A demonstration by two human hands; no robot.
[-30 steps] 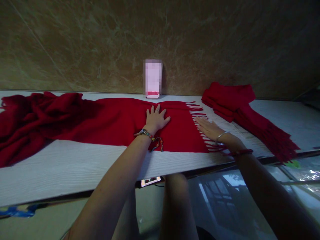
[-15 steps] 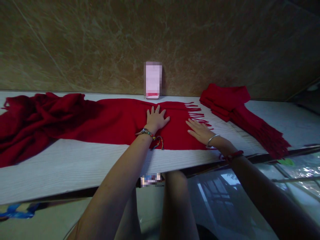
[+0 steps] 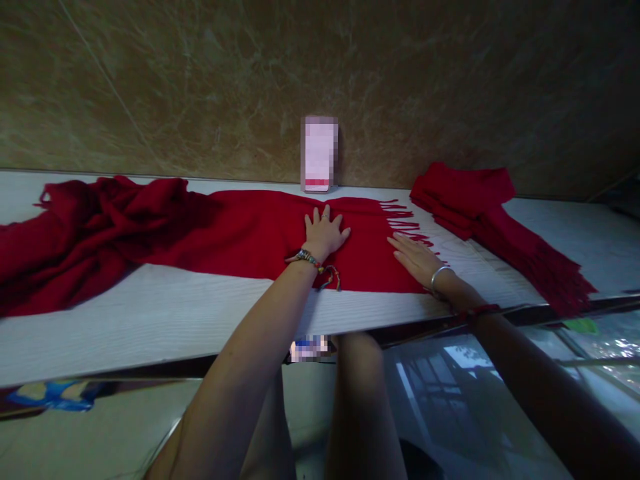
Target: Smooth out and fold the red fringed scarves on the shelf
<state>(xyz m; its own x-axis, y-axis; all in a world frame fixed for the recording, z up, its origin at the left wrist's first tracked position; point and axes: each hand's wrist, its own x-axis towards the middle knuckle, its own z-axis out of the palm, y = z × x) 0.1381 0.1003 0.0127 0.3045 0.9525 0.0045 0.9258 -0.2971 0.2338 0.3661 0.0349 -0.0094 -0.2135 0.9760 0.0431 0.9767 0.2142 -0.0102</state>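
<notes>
A long red scarf point(image 3: 240, 230) lies spread across a white board point(image 3: 150, 320); its left part is bunched up and its fringed end points right. My left hand point(image 3: 326, 233) lies flat on the scarf with the fingers spread, a beaded bracelet on the wrist. My right hand point(image 3: 415, 257) rests flat on the fringed end, fingers stretched out, with a silver bangle on the wrist. Neither hand holds anything.
A folded red scarf point(image 3: 475, 200) with a fringe trailing toward the board's edge lies at the right. A small pink box point(image 3: 320, 153) stands against the marbled wall point(image 3: 350, 67). My knees point(image 3: 350, 400) show below the board's front edge, over a glossy floor.
My right hand slid left onto the scarf end, then back right over the fringe. The left hand stayed pressed flat on the scarf. The view shifted slightly.
</notes>
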